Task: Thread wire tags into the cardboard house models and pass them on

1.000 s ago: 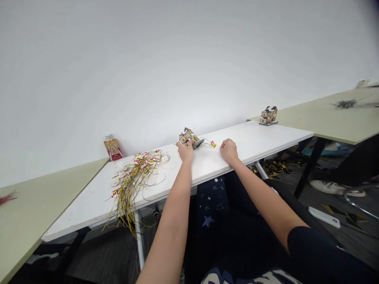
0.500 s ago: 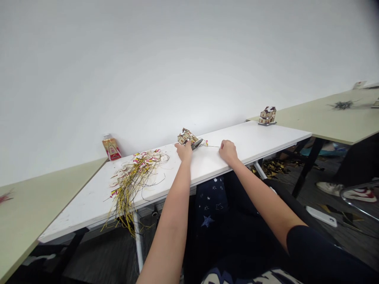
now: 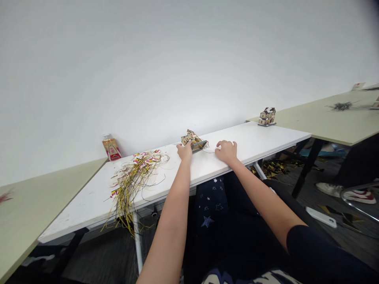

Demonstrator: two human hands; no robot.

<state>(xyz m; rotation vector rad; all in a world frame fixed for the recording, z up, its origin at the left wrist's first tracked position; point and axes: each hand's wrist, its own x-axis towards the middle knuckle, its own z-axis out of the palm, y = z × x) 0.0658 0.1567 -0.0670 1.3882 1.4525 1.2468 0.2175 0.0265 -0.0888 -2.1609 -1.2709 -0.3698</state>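
My left hand [image 3: 185, 150] is closed on a small model house [image 3: 191, 138], tilted over with its dark flat base facing right. Thin strings and a small red-and-white tag hang about the base's right end. My right hand [image 3: 226, 151] rests low over the white table [image 3: 245, 144], right of the house, its fingers apart and curved. A thin dark string [image 3: 211, 152] runs from the house toward its fingertips; it does not look pinched.
Left on the table lies a heap of yellow and black strings with tags [image 3: 133, 173], trailing over the front edge. Behind it leans a red-and-gold bottle [image 3: 111, 147]. Another model house [image 3: 267, 116] stands at the far right. A person's shoe [image 3: 346, 193] is on the floor.
My right hand's fingers have opened and the string, taut before, now hangs slack. The house in my left hand has shifted slightly right and turned, showing more of its base.
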